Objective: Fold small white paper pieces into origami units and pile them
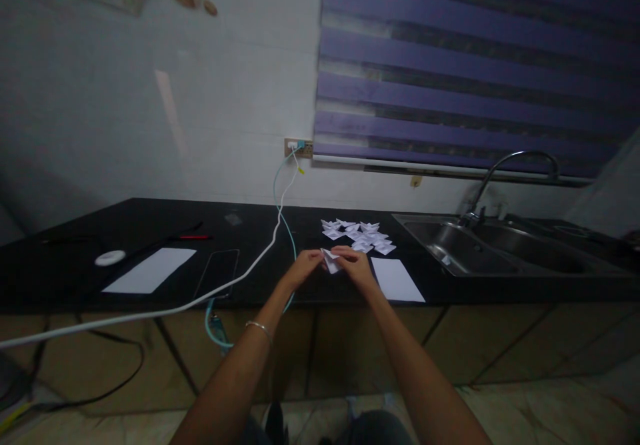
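Observation:
Between my two hands is a small folded piece of white paper (pixel 331 263), held just above the dark counter. My left hand (pixel 306 265) pinches its left edge with the fingertips. On the other side my right hand (pixel 354 265) grips the paper's upper right part, fingers curled over it. Just beyond, a cluster of folded white paper boats (pixel 367 235) stands on the counter. A flat stack of white paper (pixel 397 279) lies right beside my right hand.
The black counter (pixel 270 285) carries a white sheet (pixel 153 271), a phone (pixel 218 273), a white roll (pixel 110 258) and a red pen (pixel 195 237) on the left. A white cable (pixel 273 238) runs from the wall socket (pixel 299 148) across the front edge. A steel sink (pixel 425 231) is at right.

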Tool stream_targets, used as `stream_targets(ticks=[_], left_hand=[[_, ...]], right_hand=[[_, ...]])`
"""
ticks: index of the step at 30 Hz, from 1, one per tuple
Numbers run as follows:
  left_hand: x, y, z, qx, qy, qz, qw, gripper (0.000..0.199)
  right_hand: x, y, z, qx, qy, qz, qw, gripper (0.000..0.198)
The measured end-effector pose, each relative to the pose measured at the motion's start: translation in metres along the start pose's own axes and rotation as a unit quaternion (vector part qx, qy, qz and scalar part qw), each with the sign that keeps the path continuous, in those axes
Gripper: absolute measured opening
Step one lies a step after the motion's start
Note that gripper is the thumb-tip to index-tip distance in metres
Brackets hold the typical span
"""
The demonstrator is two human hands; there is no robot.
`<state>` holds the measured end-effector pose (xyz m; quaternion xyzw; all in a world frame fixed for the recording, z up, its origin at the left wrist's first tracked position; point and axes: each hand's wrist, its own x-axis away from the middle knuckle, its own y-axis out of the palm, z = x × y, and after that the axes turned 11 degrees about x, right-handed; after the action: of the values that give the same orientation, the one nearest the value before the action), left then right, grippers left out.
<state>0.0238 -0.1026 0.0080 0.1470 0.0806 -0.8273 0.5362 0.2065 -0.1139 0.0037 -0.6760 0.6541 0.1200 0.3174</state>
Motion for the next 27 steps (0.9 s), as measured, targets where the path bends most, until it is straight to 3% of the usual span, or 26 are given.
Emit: stream_targets(ticks=[13,21,27], left_hand=[[0.004,-0.001,0.001,0.010,-0.061,0.057,0.996,0.028],[0.000,-0.004,-0.012,0.034,-0.072,0.074,0.994,0.027],[0.000,-0.003,-0.010,0.029,-0.043,0.053,0.997,0.044]], right_hand=[[0.008,0.007,-0.011,0.200,-0.122,-0.031,0.972,0.034],[0.009,0.008,-0.010,0.190,-0.115,-0.040,0.974,0.032],[0.009,0.007,-0.014,0.199,-0.107,-0.045,0.973,0.032]])
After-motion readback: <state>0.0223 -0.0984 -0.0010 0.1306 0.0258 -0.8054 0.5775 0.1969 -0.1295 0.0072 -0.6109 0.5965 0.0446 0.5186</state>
